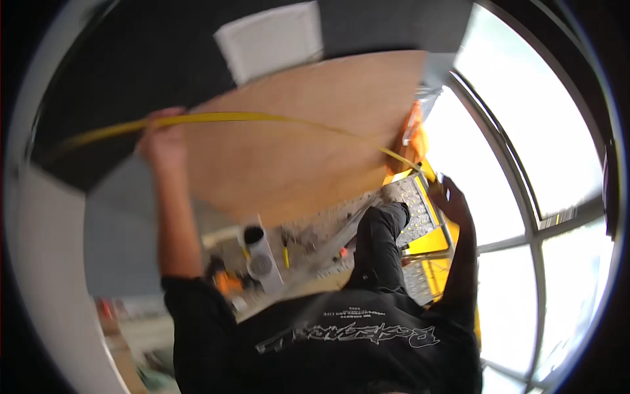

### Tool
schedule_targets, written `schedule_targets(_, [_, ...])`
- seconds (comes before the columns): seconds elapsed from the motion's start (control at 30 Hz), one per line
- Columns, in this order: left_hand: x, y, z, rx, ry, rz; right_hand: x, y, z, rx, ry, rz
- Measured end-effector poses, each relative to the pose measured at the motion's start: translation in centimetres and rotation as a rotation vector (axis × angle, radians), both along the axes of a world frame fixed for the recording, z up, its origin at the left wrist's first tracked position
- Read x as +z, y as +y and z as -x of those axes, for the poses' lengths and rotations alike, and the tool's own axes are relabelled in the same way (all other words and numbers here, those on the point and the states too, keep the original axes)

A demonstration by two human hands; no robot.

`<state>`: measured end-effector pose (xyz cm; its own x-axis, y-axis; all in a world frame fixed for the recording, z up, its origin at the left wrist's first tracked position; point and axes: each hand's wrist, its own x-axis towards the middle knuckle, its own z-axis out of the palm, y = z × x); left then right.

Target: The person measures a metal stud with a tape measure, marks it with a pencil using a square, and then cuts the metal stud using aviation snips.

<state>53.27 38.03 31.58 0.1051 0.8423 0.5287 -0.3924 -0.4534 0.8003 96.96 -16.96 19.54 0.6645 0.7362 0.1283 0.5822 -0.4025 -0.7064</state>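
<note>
A yellow tape measure blade stretches in a bowed line across a light brown wood panel, from the far left to the right. My left hand is raised at the panel's left edge, its blurred fingers closed on the blade. The blade runs on past it toward the dark surface at the far left. On the right, my right hand is curled at the blade's other end, above the ladder's top. Its fingers are in shadow and mostly hide the tape's case.
My leg rests on a yellow step ladder with grey studded treads. Bright framed windows stand close on the right. A white square panel is set in the dark surface above. Tools, including an orange one, lie below left.
</note>
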Motion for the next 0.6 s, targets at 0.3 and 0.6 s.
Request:
schedule_targets(0.3, [-29.3, -30.9, 7.3, 0.006, -0.498, 1.103, -3.1, -5.7, 17.7, 0.477, 0.054, 0.746])
schedule_targets(0.6, [-43.2, -37.3, 21.9, 0.577, -0.684, 1.458, 1.5, -5.8, 15.0, 0.857, -0.351, 0.915])
